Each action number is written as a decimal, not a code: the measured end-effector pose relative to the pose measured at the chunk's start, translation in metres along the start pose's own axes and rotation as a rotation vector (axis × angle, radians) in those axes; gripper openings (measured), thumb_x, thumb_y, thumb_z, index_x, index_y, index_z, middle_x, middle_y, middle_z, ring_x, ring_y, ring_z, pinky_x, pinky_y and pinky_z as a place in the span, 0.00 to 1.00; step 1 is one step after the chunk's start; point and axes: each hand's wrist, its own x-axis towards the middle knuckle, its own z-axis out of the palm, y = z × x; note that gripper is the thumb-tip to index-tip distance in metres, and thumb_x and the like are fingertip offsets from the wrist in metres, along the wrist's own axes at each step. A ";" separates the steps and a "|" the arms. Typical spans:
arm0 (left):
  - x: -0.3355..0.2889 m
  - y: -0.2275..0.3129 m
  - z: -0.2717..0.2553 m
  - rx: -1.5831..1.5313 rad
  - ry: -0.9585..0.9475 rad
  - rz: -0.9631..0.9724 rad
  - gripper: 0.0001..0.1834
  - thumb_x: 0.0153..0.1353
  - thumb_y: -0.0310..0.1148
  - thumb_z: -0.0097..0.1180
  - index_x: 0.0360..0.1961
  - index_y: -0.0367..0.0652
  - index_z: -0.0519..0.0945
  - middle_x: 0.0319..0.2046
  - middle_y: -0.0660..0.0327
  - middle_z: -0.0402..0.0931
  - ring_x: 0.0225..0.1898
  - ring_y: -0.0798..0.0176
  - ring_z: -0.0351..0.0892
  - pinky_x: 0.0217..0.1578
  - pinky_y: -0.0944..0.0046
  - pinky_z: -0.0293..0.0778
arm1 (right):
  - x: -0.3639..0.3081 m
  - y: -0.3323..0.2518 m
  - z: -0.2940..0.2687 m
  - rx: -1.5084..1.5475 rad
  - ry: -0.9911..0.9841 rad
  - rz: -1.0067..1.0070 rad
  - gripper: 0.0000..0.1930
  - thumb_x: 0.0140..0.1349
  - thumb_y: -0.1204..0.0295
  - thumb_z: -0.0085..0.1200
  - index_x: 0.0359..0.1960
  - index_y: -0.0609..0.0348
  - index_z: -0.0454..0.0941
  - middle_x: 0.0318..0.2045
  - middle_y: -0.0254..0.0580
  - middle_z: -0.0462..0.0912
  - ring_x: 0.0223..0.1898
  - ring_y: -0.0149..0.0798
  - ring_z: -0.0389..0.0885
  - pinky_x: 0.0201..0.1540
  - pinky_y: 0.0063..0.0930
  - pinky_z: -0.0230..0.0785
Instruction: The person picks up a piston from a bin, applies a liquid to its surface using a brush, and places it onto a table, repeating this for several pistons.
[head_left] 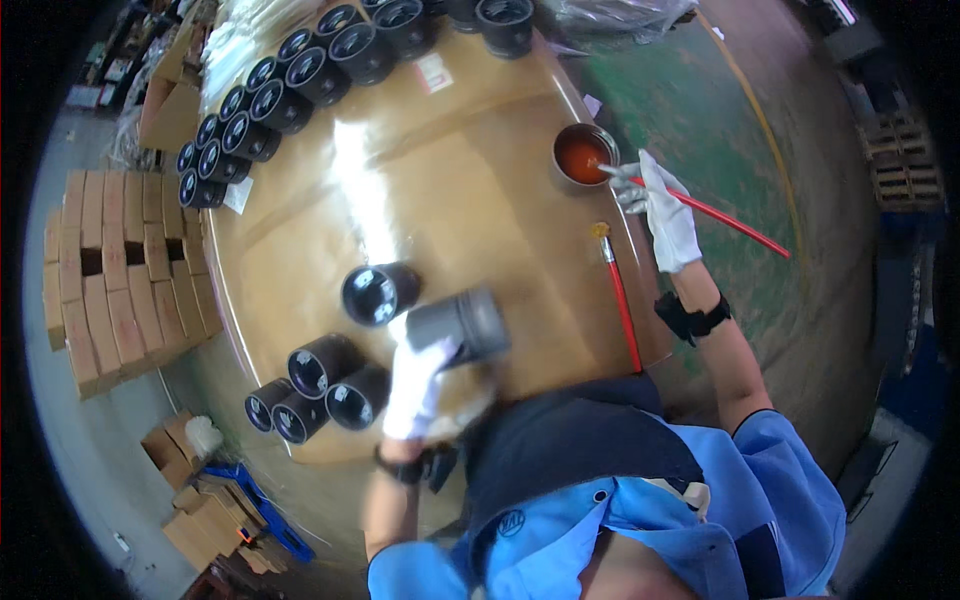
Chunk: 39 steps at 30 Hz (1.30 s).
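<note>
My left hand [415, 385], in a white glove, is closed around a dark grey cylindrical sleeve [470, 322], which lies tipped sideways over the table's near part and is smeared by motion. My right hand [662, 208], also gloved, grips a red-handled brush [722, 214]. The brush's tip is at the rim of a round metal can [560, 165] holding reddish-brown liquid [580, 155]. A second red-handled brush [620, 305] with yellowish bristles lies by the right table edge. Next to my left hand stands one black sleeve [380, 293], and several more black sleeves [325, 366] are grouped to its lower left.
Rows of black sleeves [320, 75] line the far left edge of the brown-covered table [470, 170]. A small paper label [433, 72] lies near them. Stacked cardboard boxes [130, 280] stand left of the table, with flattened cartons and a blue frame [270, 510] below. Pallets [900, 160] are far right.
</note>
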 end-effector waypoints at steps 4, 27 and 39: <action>0.035 -0.018 0.044 -0.108 0.143 0.004 0.19 0.56 0.29 0.61 0.51 0.40 0.76 0.45 0.54 0.79 0.47 0.56 0.78 0.45 0.63 0.74 | -0.046 -0.018 0.027 -0.037 -0.116 -0.059 0.22 0.71 0.52 0.51 0.31 0.59 0.84 0.26 0.39 0.85 0.26 0.26 0.80 0.34 0.21 0.70; 0.055 0.080 0.072 0.127 -0.322 0.084 0.13 0.57 0.29 0.57 0.43 0.37 0.81 0.35 0.62 0.81 0.35 0.67 0.77 0.40 0.67 0.74 | -0.013 -0.025 0.067 -0.074 -0.310 0.059 0.22 0.71 0.57 0.53 0.21 0.57 0.81 0.19 0.35 0.82 0.20 0.26 0.78 0.25 0.22 0.69; 0.136 0.066 0.108 -0.044 -0.071 0.045 0.10 0.58 0.26 0.56 0.40 0.37 0.82 0.37 0.61 0.81 0.42 0.66 0.78 0.48 0.64 0.75 | -0.057 0.052 0.047 -0.834 -0.186 -1.029 0.12 0.59 0.72 0.61 0.18 0.50 0.75 0.15 0.33 0.69 0.21 0.39 0.73 0.28 0.36 0.65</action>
